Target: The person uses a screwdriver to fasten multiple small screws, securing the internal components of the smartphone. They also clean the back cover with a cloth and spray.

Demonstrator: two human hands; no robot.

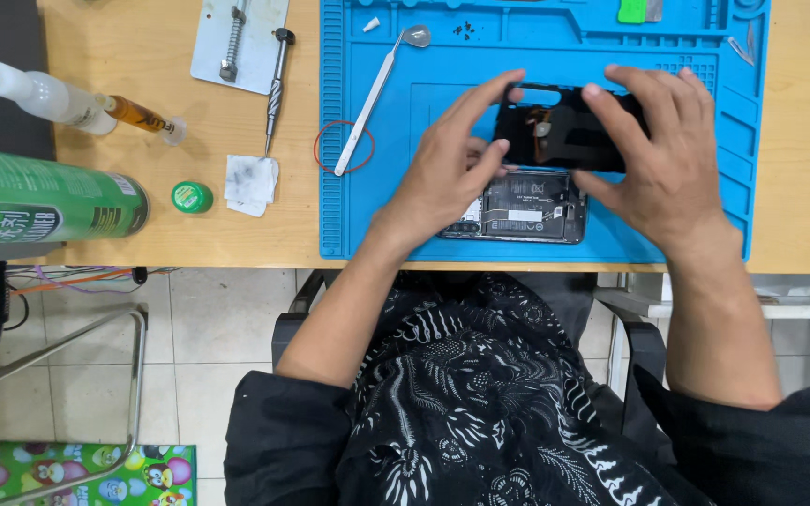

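Both my hands hold a black phone back cover (569,131) above an opened phone body (532,206) that lies on the blue repair mat (377,215). My left hand (447,169) pinches the cover's left edge with thumb and fingers. Gripping its right end is my right hand (658,155). The cover's inner side faces up, tilted over the phone's far end. The phone's battery and boards are exposed, partly hidden by my left hand.
A metal spudger (367,112) and a red rubber band (344,147) lie at the mat's left edge. On the wooden desk (152,234) to the left are a screwdriver (275,89), a metal plate (236,42), a syringe (142,114), a green spray can (44,201), a small green jar (191,196).
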